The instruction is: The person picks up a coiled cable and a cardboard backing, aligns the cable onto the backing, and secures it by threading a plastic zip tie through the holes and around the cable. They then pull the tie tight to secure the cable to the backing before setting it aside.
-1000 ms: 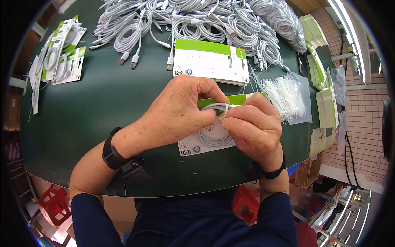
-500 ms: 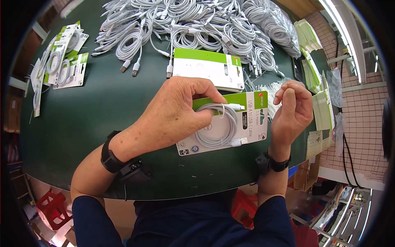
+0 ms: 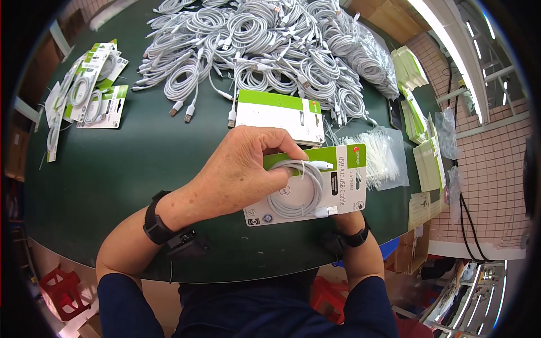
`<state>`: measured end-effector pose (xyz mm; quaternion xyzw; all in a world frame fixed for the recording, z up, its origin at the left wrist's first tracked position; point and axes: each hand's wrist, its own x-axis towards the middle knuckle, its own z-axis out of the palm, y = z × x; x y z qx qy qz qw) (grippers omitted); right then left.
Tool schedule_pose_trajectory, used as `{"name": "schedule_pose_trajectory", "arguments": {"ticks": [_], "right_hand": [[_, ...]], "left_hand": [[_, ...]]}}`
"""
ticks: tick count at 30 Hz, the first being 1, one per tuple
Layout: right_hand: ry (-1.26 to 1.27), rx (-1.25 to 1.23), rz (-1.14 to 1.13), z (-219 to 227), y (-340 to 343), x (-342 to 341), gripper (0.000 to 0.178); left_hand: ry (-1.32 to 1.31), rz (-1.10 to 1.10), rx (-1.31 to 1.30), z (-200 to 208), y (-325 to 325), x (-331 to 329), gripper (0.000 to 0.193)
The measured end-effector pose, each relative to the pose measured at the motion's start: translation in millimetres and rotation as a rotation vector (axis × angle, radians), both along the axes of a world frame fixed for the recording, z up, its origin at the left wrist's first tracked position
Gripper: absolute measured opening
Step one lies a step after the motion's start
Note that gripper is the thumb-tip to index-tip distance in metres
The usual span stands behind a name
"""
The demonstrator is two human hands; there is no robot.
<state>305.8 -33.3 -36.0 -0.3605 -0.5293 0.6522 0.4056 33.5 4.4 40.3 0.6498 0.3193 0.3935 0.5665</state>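
- The left hand (image 3: 242, 163) is pinching the coiled cable (image 3: 320, 194) at its upper left side, thumb and forefinger almost meeting; the card (image 3: 348, 194) is lying behind the coil, to the right of this hand.
- The right hand (image 3: 351, 219) is mostly hiding below the card; I cannot tell how far it is opening or what it is holding.
- If the left pinch is loosening, I think the coil could be swinging or sliding on the card, because its weight is hanging away from the fingers.
- Beside the forefinger, a thin tie (image 3: 304, 169) is circling the coil; if it is sitting loose, the loops could be spreading.
- The upper plug (image 3: 322, 165) is pointing away from the left hand, so it could be catching on something.
- Just beyond the left hand, the stack (image 3: 276, 118) is lying close; farther, the pile (image 3: 248, 34) is spreading tangled ends.
- Right of the left hand, past the card, loose ties (image 3: 375, 158) are crowding the tabletop (image 3: 141, 163).
- Far left of it, packed cards (image 3: 115, 110) are overlapping.
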Motion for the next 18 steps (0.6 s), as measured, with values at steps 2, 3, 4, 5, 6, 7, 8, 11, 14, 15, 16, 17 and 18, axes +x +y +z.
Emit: {"name": "schedule_pose_trajectory", "arguments": {"ticks": [2,3,4,5,6,7,8,11,14,15,16,17,18], "right_hand": [[-0.012,0.039,-0.011,-1.1,0.2,-1.1,0.068],[-0.019,0.057,-0.019,0.2,0.2,-2.5,0.067],[-0.022,0.056,-0.020,2.4,1.7,-4.6,0.067],[0.146,-0.062,0.009,7.8,5.4,-9.0,0.060],[0.315,-0.181,0.038,14.6,10.1,-13.6,0.054],[0.486,-0.302,0.071,20.5,15.0,-17.6,0.048],[0.486,-0.304,0.071,26.4,19.8,-20.1,0.048],[-0.478,0.615,0.057,42.6,33.6,-27.0,0.026],[-0.564,0.745,-0.027,48.2,38.7,-33.2,0.022],[-0.604,0.809,-0.072,48.9,38.8,-34.3,0.021],[-0.601,0.803,-0.079,49.2,39.0,-34.3,0.021],[-0.580,0.798,-0.073,49.0,39.1,-33.9,0.019],[-0.557,0.793,-0.068,48.7,39.3,-33.5,0.017]], "left_hand": [[0.000,0.012,0.035,-0.9,0.1,0.3,0.025],[0.015,-0.001,0.024,0.1,0.1,0.5,0.024],[0.032,-0.014,0.013,1.4,0.1,0.8,0.024],[0.048,-0.029,0.001,2.1,0.2,1.5,0.023],[0.045,-0.033,0.001,3.2,0.3,2.4,0.023],[0.058,-0.042,-0.021,4.3,-0.5,1.9,0.023],[0.071,-0.053,-0.042,5.5,-1.2,1.6,0.024],[0.106,-0.080,-0.040,7.7,-3.5,0.3,0.026],[0.145,-0.114,0.011,5.4,-4.9,2.3,0.030],[0.108,-0.119,0.057,1.7,-5.7,4.2,0.032],[0.071,-0.124,0.101,-0.3,-6.3,6.2,0.035],[0.036,-0.130,0.145,-1.8,-7.0,7.2,0.037],[0.045,-0.138,0.140,-3.2,-7.3,7.3,0.037]]}}
